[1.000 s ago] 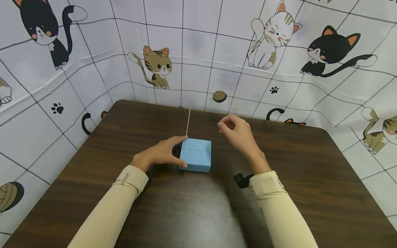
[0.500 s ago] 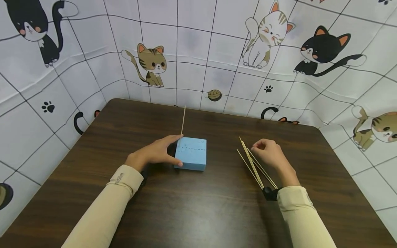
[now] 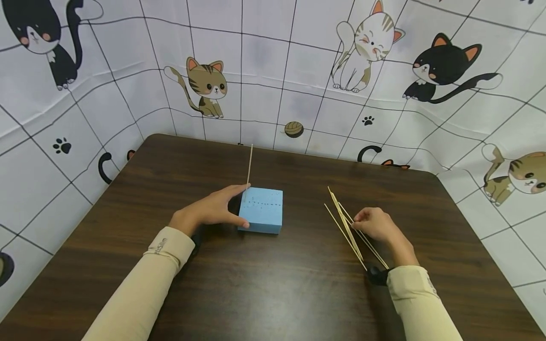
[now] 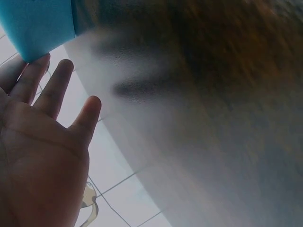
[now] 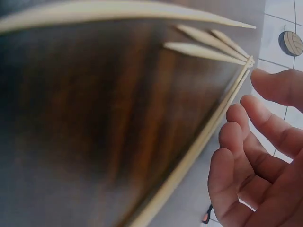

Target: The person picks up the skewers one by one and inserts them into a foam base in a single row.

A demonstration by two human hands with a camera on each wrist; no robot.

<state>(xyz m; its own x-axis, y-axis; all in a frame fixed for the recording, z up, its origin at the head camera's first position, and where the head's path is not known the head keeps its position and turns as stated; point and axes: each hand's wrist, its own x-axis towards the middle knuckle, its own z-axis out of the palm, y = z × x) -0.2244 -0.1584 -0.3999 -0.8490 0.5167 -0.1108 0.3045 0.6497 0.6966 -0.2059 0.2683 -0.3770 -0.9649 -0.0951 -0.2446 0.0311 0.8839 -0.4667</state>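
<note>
A light-blue block (image 3: pixel 261 215) lies on the table, with a row of small dark holes in its top and one thin stick (image 3: pixel 250 163) standing near its back left corner. My left hand (image 3: pixel 213 207) holds the block's left side between thumb and index finger; in the left wrist view its other fingers (image 4: pixel 60 87) are extended beside the blue block (image 4: pixel 40 23). Several loose thin sticks (image 3: pixel 346 227) lie fanned to the right. At their right edge is my right hand (image 3: pixel 379 225). The right wrist view shows its thumb and bent fingers (image 5: pixel 232 137) apart, beside the sticks (image 5: pixel 189 161).
The dark wooden table (image 3: pixel 239 293) reaches back to a white curtain (image 3: pixel 264 52) printed with cats and grid lines. A black wrist device (image 3: pixel 377 275) sits under the right sleeve, close to the near ends of the loose sticks.
My right hand has moved right and down from beside the block to the loose sticks, uncovering them. My left hand keeps its hold on the block. The head view has shifted slightly.
</note>
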